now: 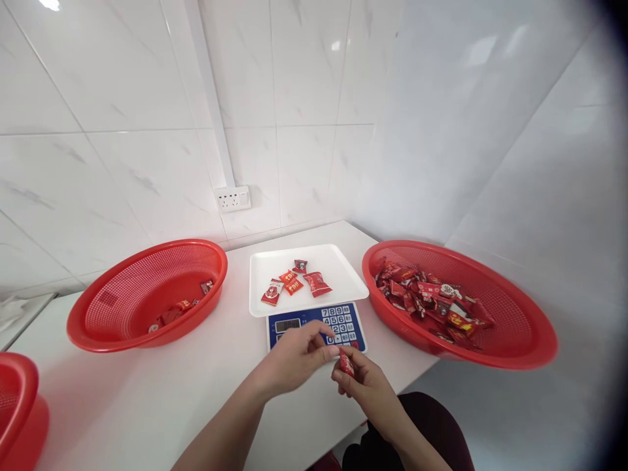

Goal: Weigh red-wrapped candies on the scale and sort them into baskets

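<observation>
In front of the scale's blue keypad [343, 322], my right hand [366, 386] is closed on a small red wrapped candy [347, 364]. My left hand [300, 353] partly covers the keypad and display; its thumb and forefinger are apart, with the thumb tip by the candy's upper end. Behind the keypad lies the scale's white tray [258, 265], bearing several red packets, among them a larger red one [317, 284] and a red-and-white one [271, 292]. The right red basket [520, 327] holds many red packets.
A red basket [122, 281] on the left holds several packets at its near right side. Part of another red basket [24, 418] shows at the lower left. A wall socket [233, 199] is behind the white table [142, 392]. My dark-clad leg is below the table's edge.
</observation>
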A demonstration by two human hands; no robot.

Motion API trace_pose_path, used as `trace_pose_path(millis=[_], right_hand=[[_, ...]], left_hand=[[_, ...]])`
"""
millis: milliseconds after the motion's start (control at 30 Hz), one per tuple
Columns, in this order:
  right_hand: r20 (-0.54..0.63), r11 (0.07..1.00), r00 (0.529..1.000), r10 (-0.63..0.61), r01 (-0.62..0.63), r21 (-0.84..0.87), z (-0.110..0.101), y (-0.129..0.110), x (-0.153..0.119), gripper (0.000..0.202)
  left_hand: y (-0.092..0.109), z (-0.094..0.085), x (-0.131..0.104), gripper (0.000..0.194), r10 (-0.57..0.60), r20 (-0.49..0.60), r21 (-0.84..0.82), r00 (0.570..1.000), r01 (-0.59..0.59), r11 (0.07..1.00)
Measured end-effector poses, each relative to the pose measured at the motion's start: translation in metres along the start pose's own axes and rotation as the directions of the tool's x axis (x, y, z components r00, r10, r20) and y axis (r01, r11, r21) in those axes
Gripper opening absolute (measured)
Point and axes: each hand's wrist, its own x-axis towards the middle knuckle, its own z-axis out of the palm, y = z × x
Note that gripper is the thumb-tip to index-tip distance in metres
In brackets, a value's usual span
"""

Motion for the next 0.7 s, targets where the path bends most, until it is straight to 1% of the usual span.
trace_pose_path(millis=[33,100,200,300,367,433,533,633,700], right_hand=[[-0.014,0.998,0.999,-0.032,0.032,-0.051,0.001,-0.003,0.000,0.041],[-0.028,0.986,0.996,-0.086,0.081,-0.143,0.005,-0.009,-0.002,0.041],[-0.011,0.974,0.993,-0.118,0.114,-0.196,0.009,-0.017,-0.005,0.045],[-0.010,0.979,0.994,-0.108,0.105,-0.174,0.007,-0.022,-0.005,0.048],[-0.032,0.983,0.994,-0.102,0.096,-0.155,0.005,-0.026,-0.004,0.043],[-0.050,0.984,0.993,-0.108,0.100,-0.145,0.004,-0.031,-0.004,0.037],[-0.069,0.981,0.989,-0.131,0.119,-0.153,0.004,-0.040,-0.005,0.031],[-0.094,0.971,0.982,-0.166,0.147,-0.188,0.005,-0.046,-0.006,0.027],[-0.109,0.962,0.975,-0.192,0.166,-0.215,0.005,-0.048,-0.007,0.026]], left_hand=[[0.002,0.004,-0.002,0.022,0.015,0.042,0.055,0.999,-0.018,0.998],[0.006,0.009,-0.005,0.019,0.045,0.073,0.109,0.996,-0.053,0.993],[0.006,0.011,-0.005,0.016,0.071,0.029,0.119,0.997,-0.074,0.990],[0.002,0.007,-0.001,0.016,0.039,-0.068,0.034,0.997,-0.036,0.999],[0.000,0.005,0.001,0.021,0.010,-0.105,-0.067,0.994,-0.017,0.998],[-0.001,0.003,0.002,0.027,-0.001,-0.093,-0.165,0.996,-0.014,0.986],[0.001,0.002,0.001,0.024,0.008,-0.045,-0.245,0.999,-0.019,0.969],[0.004,0.001,0.000,0.020,0.027,-0.017,-0.253,0.999,-0.030,0.967],[0.005,0.000,0.001,0.020,0.029,-0.026,-0.219,0.999,-0.034,0.975]])
